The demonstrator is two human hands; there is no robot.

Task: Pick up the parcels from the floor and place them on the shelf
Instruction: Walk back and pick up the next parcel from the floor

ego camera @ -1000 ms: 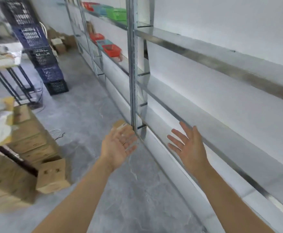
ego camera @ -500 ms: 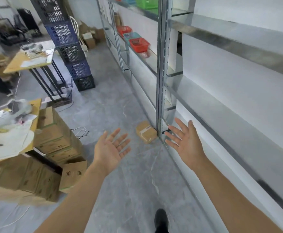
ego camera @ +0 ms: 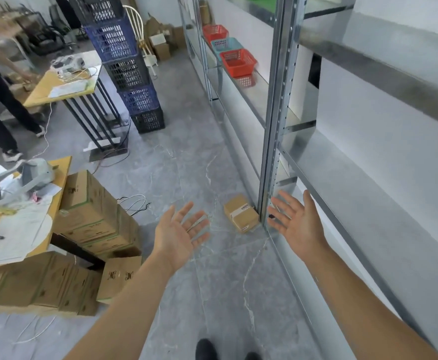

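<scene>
Lying on the grey floor, a small brown cardboard parcel is seen just beside the foot of the metal shelf upright; nothing is held. The left hand and right hand are stretched forward with palms turned inward and fingers spread, the parcel appearing between them; stacked cardboard boxes are seen well to the left.

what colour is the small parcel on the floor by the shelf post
Brown cardboard with a white label, seen in the head view: the parcel.
</scene>
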